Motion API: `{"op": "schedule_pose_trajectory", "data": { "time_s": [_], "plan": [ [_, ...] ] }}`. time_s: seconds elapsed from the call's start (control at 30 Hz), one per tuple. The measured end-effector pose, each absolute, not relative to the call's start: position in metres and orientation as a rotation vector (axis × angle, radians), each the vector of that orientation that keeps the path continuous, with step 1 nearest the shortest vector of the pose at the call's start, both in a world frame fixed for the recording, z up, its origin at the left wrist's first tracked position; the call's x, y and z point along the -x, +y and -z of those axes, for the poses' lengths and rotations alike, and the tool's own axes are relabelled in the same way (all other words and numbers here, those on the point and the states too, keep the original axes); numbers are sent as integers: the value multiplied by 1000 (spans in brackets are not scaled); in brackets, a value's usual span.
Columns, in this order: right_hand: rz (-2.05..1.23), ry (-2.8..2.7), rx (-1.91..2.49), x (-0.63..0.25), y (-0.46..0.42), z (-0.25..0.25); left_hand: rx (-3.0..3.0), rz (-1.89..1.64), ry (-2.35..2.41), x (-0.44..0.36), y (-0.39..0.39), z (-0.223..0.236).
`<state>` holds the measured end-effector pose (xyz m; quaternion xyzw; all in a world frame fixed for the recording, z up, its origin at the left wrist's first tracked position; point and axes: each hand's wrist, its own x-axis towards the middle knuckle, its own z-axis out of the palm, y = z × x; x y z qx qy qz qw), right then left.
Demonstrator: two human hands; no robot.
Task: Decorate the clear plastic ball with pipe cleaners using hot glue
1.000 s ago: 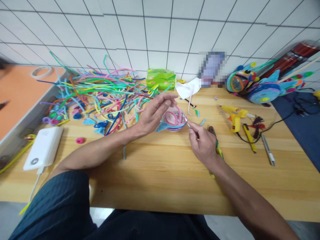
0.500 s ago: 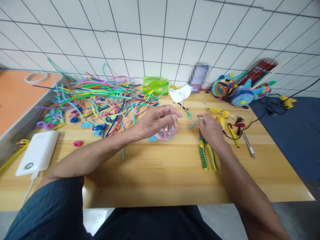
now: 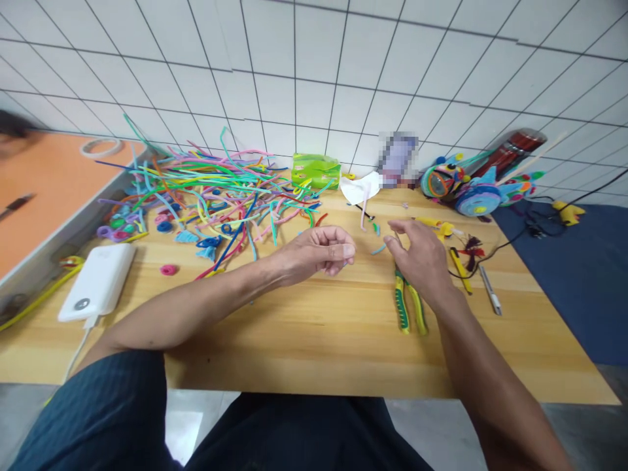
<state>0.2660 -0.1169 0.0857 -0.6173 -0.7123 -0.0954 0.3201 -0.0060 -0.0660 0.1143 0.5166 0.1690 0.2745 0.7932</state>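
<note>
My left hand (image 3: 321, 254) is over the middle of the table, fingers curled and thumb pressed to them. A tiny bluish bit shows at its fingertips; what it holds is hidden. My right hand (image 3: 417, 258) hovers at the head of the pliers (image 3: 402, 302), thumb and forefinger apart. The pliers lie with their yellow-green handles toward me. A short light blue pipe cleaner piece (image 3: 379, 250) lies between the hands. Behind it, a pale pink pipe cleaner (image 3: 364, 212) runs up against a white paper piece (image 3: 360, 190).
Tangled pipe cleaners (image 3: 210, 183) fill the back left, near a white power bank (image 3: 98, 281). A yellow glue gun (image 3: 441, 227), a yellow cutter (image 3: 460, 271) and a silver pen-like tool (image 3: 490, 291) lie right. Colourful pipe-cleaner figures (image 3: 478, 196) and a red flask (image 3: 520, 147) stand behind.
The round pink-and-blue piece under my left hand is out of sight. My right thumb and forefinger have spread from a pinch. The view has shifted slightly.
</note>
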Motion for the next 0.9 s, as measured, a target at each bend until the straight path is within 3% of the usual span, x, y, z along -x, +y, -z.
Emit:
{"op": "schedule_pose_trajectory", "data": {
  "time_s": [0.3,0.9],
  "plan": [
    [86,-2057,1121,-187,-164,-147,-959,-471,331,8,-75,-99],
    [-127,-1939,1099,-187,-166,-127,-1137,-527,274,12,-84,-95]
  ]
}}
